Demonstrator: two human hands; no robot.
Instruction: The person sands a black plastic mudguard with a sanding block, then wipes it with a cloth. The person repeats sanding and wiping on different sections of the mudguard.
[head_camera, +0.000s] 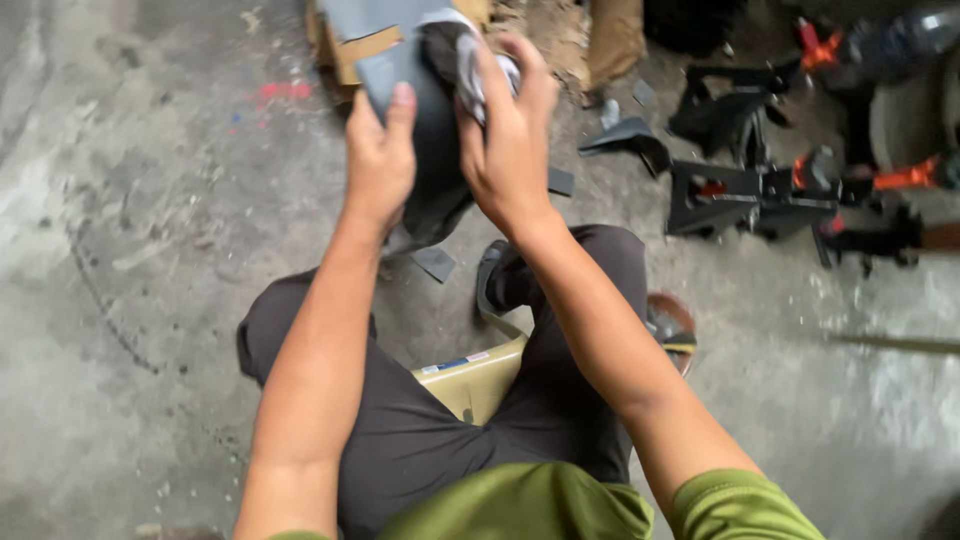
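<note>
Between my hands, above the concrete floor (150, 250), sits a dark curved panel (435, 150). My left hand (380, 165) grips its left edge, thumb on top; my right hand (510, 140) presses a grey rag (465, 50) against its right side.
</note>
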